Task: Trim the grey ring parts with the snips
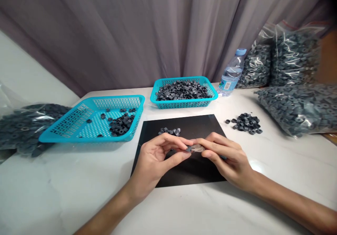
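Observation:
My left hand and my right hand meet over a black mat on the white table. Both pinch a small grey ring-shaped part between their fingertips; the part is mostly hidden by the fingers. Just beyond my hands, a small cluster of the same grey rings lies on the mat.
A tilted turquoise basket with some rings sits at left; a second turquoise basket full of rings stands behind the mat. A loose ring pile, a water bottle and clear bags of rings lie right; another bag far left.

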`<action>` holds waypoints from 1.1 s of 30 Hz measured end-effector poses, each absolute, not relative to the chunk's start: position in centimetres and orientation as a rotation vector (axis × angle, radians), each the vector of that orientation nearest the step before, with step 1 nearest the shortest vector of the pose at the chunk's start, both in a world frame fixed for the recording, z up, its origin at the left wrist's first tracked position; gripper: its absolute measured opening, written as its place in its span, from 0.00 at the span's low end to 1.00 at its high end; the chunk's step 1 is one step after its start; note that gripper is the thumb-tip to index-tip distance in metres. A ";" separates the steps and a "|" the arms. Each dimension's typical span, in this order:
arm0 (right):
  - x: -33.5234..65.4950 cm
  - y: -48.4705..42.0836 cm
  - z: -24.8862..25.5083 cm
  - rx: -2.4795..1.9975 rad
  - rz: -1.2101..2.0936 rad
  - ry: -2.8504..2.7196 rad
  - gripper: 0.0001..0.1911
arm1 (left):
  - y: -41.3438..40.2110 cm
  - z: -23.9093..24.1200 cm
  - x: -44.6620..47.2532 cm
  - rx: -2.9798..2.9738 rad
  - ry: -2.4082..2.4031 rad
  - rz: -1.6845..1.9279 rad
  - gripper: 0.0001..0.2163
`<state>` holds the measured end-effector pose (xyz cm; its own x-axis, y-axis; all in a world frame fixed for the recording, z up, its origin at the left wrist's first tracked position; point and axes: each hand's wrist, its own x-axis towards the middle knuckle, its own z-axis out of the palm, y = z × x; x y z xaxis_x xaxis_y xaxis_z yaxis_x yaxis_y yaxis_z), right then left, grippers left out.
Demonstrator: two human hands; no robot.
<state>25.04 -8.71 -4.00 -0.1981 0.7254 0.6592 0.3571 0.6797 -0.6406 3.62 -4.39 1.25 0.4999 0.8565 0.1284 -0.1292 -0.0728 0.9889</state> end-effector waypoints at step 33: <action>24.6 -8.7 -3.6 -0.827 0.414 -1.759 0.19 | -4.2 0.9 3.9 1.423 0.668 0.910 0.06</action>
<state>24.60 -8.66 -3.61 -0.1615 0.7076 0.6879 0.3268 0.6961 -0.6393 3.91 -4.16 0.90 0.5196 0.8442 0.1312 -0.1276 -0.0752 0.9890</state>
